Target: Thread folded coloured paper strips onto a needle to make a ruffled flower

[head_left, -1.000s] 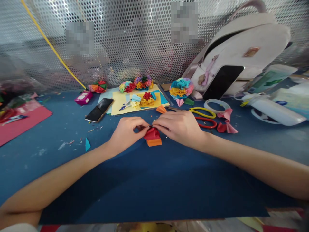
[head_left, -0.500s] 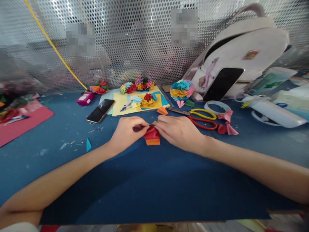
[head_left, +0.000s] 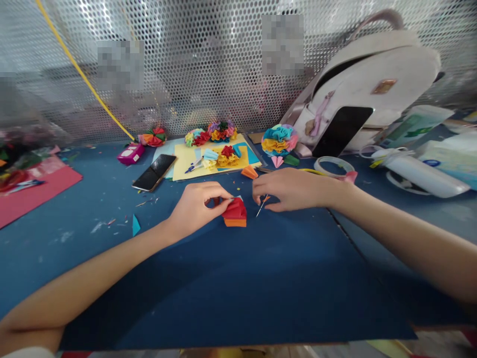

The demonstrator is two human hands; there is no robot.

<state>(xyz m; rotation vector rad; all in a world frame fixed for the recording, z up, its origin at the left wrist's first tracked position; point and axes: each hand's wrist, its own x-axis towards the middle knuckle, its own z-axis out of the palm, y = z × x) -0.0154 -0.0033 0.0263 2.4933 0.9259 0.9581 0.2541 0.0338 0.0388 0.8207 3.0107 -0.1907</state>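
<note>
left hand (head_left: 197, 209), closed in a pinch on the top of a pleated red-and-orange paper fan (head_left: 235, 214), which lies on a blue mat (head_left: 261, 278). right hand (head_left: 294, 189), grasping a thin needle (head_left: 262, 205), just beside it. a firm pinch should keep the pleats gathered. beyond: paper flowers (head_left: 279, 140), a white backpack (head_left: 372, 74), a perforated metal screen (head_left: 208, 64).

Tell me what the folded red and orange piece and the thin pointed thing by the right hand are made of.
The folded red-and-orange piece at the left hand looks like matte coloured paper: crisp pleats, thin edges, no sheen. The thin pointed item by the right hand looks like bright metal, from its glint; it is too small to tell pin from wire.
</note>
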